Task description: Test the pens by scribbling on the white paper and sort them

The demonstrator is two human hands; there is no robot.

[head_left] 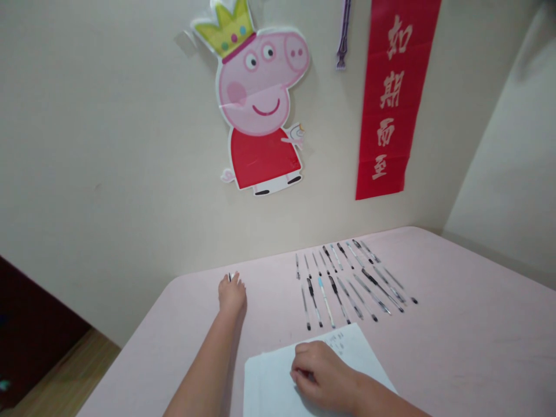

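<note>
My left hand (231, 294) reaches far out over the pink table (456, 336), near the wall, with its fingertips pinched on a small dark-and-white pen (231, 276) lying at the table's far edge. My right hand (324, 376) rests closed, knuckles up, on a white sheet of paper (269, 385) at the near edge; small scribbles (336, 341) show on the sheet just beyond the fingers. Whether anything is held inside that hand is hidden. To the right of my left hand, several pens (347, 284) lie in two rows.
A cartoon pig cut-out (260, 104) and a red banner with gold characters (391, 98) hang on the cream wall behind the table. The table's rounded left corner drops off to a wooden floor (65, 376). A second wall closes in at right.
</note>
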